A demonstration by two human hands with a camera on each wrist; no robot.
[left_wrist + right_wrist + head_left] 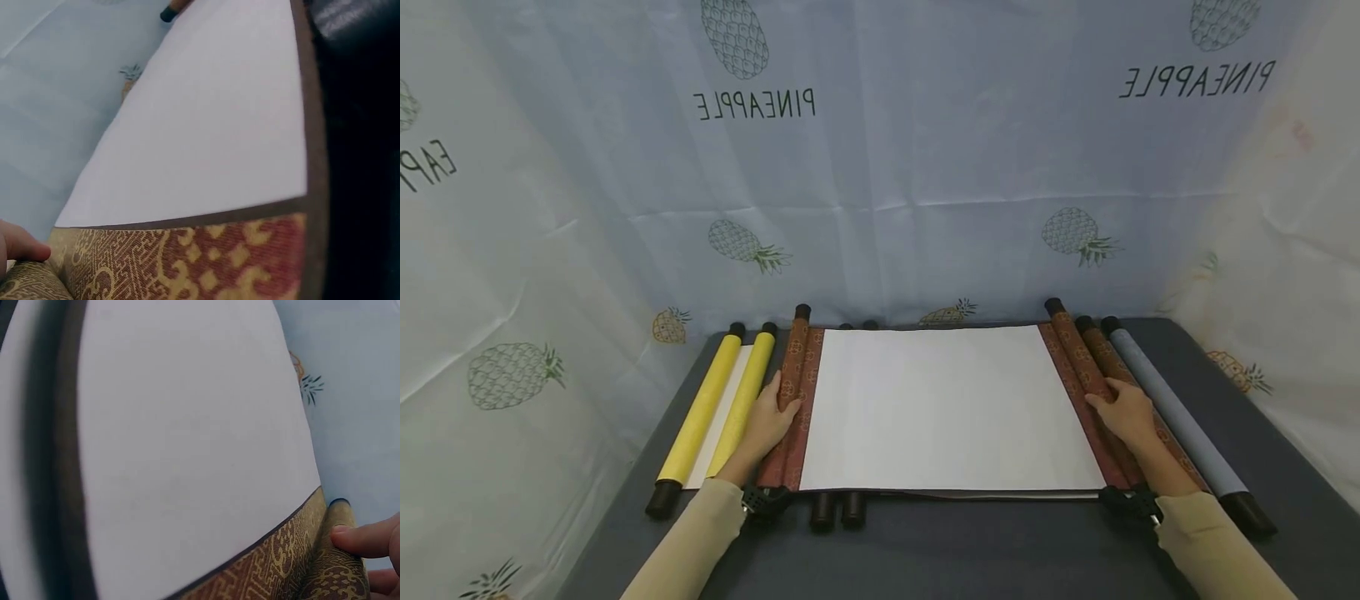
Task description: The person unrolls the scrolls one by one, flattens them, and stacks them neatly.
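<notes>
Gripping a patterned scroll (pixel 955 408) by its two ends, a person spans the middle of the head view with both arms. The left hand (pixel 769 421), left of centre, has its fingers bent round the left roller (pixel 796 350), thumb on the inner side. The right hand (pixel 1127 412), right of centre, grips the right roller (pixel 1070 346); its wrist view shows the thumb lying on the brocade, with another finger partly seen at the far side. Neither hand is spread wide; each curls only enough to match the roller.

Between them the white sheet lies spread out, its long edges running across the frame. Holding both rollers apart probably stops the paper curling inward, and gripping at matching places likely keeps the ends even.

Two dark knobs (pixel 823 512) jut out below the sheet's lower edge, so another rolled piece seems to lie under it. A yellow scroll (pixel 700 408) lies to the left, a brown roll (pixel 1108 358) and a blue-grey roll (pixel 1180 417) to the right, perhaps set aside to give the sheet room on the dark table (pixel 962 550).
</notes>
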